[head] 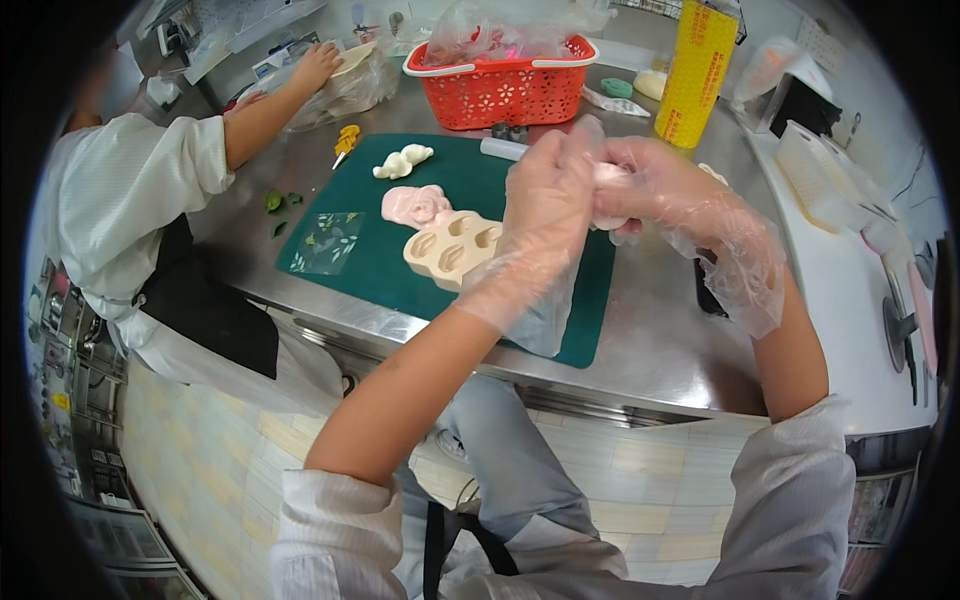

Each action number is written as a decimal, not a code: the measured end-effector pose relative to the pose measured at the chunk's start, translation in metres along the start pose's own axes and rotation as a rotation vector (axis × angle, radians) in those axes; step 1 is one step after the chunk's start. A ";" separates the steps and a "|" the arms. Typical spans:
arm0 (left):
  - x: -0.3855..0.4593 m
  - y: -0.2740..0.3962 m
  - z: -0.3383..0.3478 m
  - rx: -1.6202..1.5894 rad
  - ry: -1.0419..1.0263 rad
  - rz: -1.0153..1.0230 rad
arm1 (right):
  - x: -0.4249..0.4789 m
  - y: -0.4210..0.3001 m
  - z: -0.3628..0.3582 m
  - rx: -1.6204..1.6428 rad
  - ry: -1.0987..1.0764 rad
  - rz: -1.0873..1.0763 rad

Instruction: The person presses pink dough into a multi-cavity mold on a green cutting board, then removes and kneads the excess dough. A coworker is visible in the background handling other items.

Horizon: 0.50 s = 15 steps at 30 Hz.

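Observation:
Both my hands wear clear plastic gloves and meet above the right part of a green mat (pixel 375 292). A pale pink lump of soft dough or paste (pixel 611 180) is gripped in my right hand (pixel 652 180). My left hand (pixel 551 187) is pressed against it from the left, its fingers partly hidden, so I cannot tell whether they grip the lump too. Beside my left wrist lies a cream mold with oval cavities (pixel 452 257). A pink flower-shaped piece (pixel 416 205) touches the mold's back edge. Farther back are white shaped pieces (pixel 403 162) and a white rolling pin (pixel 502 148).
A red basket (pixel 502 97) holding plastic bags stands behind the mat, with a yellow roll (pixel 696 75) to its right. A co-worker's arm (pixel 262 124) reaches over a plastic bag (pixel 360 82) at back left. A clear patterned sheet (pixel 328 244) lies on the mat.

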<state>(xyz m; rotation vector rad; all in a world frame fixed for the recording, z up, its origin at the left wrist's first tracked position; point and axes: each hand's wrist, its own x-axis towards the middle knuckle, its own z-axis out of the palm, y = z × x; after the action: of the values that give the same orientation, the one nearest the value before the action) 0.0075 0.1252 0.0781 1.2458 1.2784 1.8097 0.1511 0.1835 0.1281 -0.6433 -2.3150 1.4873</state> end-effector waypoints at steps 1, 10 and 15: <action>0.006 0.002 0.005 -0.156 0.041 -0.045 | -0.001 -0.003 -0.005 0.018 0.005 -0.013; 0.037 0.003 0.027 -0.654 0.005 -0.055 | -0.009 0.004 -0.043 0.296 -0.021 -0.169; 0.048 -0.015 0.034 -0.197 0.137 0.465 | 0.001 0.009 -0.042 0.305 0.260 -0.187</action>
<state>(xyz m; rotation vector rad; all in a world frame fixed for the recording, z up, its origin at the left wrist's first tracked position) 0.0198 0.1848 0.0841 1.4077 0.8962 2.3186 0.1727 0.2191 0.1373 -0.4888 -1.8518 1.5247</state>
